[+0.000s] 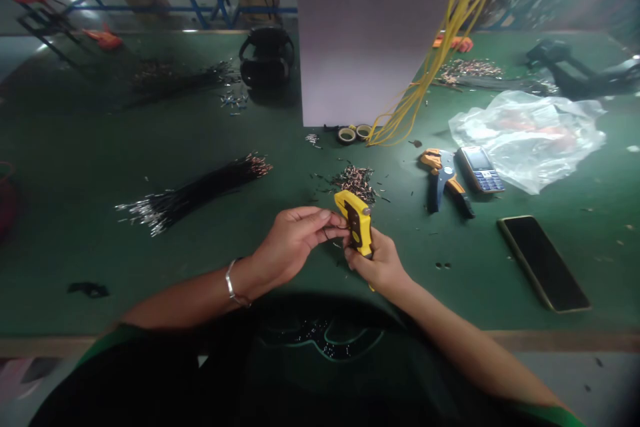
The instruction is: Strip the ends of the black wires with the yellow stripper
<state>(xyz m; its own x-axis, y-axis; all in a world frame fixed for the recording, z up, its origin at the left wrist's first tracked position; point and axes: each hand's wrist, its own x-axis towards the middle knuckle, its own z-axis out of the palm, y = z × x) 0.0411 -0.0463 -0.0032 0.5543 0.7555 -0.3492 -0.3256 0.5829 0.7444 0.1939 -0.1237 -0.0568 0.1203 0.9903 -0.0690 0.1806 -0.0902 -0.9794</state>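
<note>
My right hand (380, 263) is wrapped round the handles of a yellow and black wire stripper (359, 220), its head pointing up and away from me. Close against the tool's left side, my left hand (295, 240) pinches a thin dark wire (326, 233), mostly hidden by the fingers. Just beyond the tool lies a small heap of wire scraps (354, 180) with copper and black bits. To the left rests a bundle of black wires (200, 193), with silvery ends near me and bare copper ends at the far side.
Orange and blue pliers (445, 180), a keypad phone (481, 170), a clear plastic bag (530, 133) and a smartphone (545, 263) lie rightward. A white panel (370, 40) stands ahead, with tape rolls (347, 135) at its foot and yellow wires (425, 93) hanging beside it.
</note>
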